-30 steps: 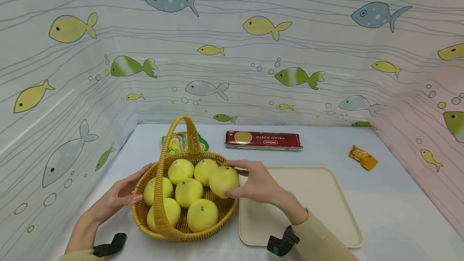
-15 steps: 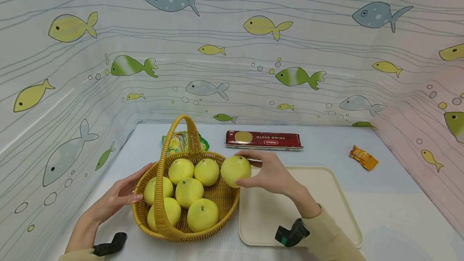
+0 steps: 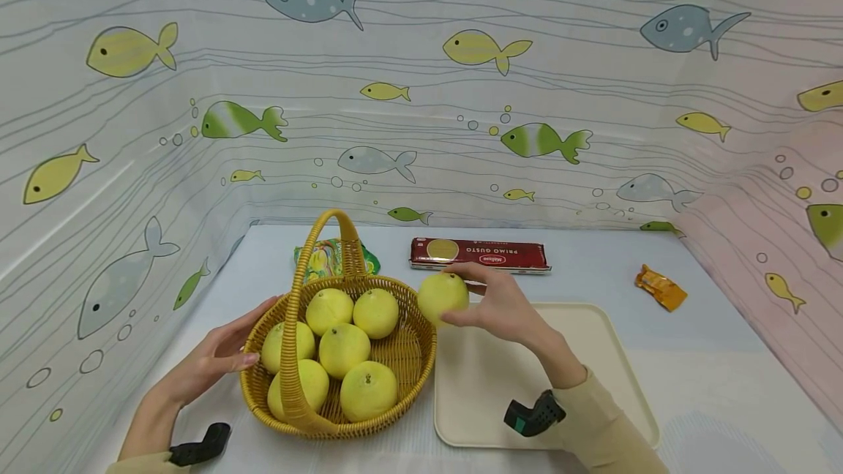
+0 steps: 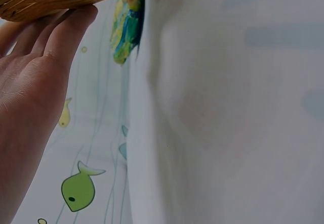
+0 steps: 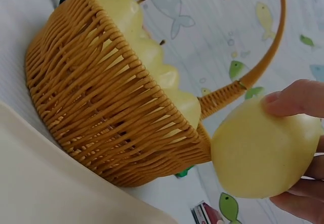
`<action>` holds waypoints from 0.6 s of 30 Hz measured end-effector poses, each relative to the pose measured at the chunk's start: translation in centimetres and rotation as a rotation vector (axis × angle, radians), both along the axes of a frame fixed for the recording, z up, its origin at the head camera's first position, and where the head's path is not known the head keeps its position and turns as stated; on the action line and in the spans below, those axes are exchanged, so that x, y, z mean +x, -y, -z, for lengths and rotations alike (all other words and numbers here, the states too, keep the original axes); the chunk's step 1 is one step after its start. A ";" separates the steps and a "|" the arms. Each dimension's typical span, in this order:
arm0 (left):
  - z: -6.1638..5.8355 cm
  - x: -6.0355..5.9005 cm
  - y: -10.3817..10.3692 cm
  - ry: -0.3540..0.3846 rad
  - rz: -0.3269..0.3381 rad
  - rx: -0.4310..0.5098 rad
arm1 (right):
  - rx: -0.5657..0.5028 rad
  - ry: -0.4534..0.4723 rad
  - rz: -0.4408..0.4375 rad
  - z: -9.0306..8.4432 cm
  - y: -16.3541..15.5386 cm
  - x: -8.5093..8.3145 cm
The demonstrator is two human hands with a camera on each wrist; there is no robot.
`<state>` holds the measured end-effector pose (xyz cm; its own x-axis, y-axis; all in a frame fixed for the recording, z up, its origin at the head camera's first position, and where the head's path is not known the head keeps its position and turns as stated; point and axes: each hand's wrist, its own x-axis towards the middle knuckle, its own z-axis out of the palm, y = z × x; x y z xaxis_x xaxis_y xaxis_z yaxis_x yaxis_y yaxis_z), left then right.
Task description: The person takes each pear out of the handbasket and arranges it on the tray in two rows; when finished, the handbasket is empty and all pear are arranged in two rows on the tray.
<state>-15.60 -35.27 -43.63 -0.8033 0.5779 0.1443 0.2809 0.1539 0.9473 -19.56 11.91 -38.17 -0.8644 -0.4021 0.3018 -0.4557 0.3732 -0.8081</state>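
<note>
A round yellow pear (image 3: 443, 298) is held in my right hand (image 3: 500, 306), between the thumb and the fingers. It hangs just past the right rim of the wicker basket (image 3: 257, 415), above the far left corner of a cream tray (image 3: 546, 415). In the right wrist view the held pear (image 5: 263, 148) appears beside the basket's woven wall (image 5: 101, 97). Several more yellow pears (image 3: 344, 350) lie inside the basket. My left hand (image 3: 214, 353) rests against its left side, the thumb at the rim. Extended fingers (image 4: 63, 37) touch the wicker in the left wrist view.
Behind the basket lies a green, colourful packet (image 3: 323, 258), partly hidden by the handle. A dark red package (image 3: 481, 254) lies at the back middle of the table. Toward the right is a small orange packet (image 3: 661, 287). Fish-printed walls enclose the table.
My right hand has lifted a pear from the right side of the basket and carried it up, away and to the right, over the rim. The left hand and basket stay still.
</note>
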 end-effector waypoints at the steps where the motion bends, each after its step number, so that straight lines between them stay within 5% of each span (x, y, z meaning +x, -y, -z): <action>1: -0.1 0.0 0.0 0.001 0.000 0.000 | 0.003 -0.001 0.011 0.1 -0.1 -0.1; 18: -0.3 0.2 -0.2 0.004 0.002 0.004 | 0.088 0.057 0.074 2.2 -1.0 -1.9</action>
<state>-15.43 -35.07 -43.36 -0.8026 0.5791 0.1430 0.2771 0.1497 0.9491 -21.41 12.86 -40.41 -0.9076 -0.3593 0.2172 -0.3782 0.4750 -0.7946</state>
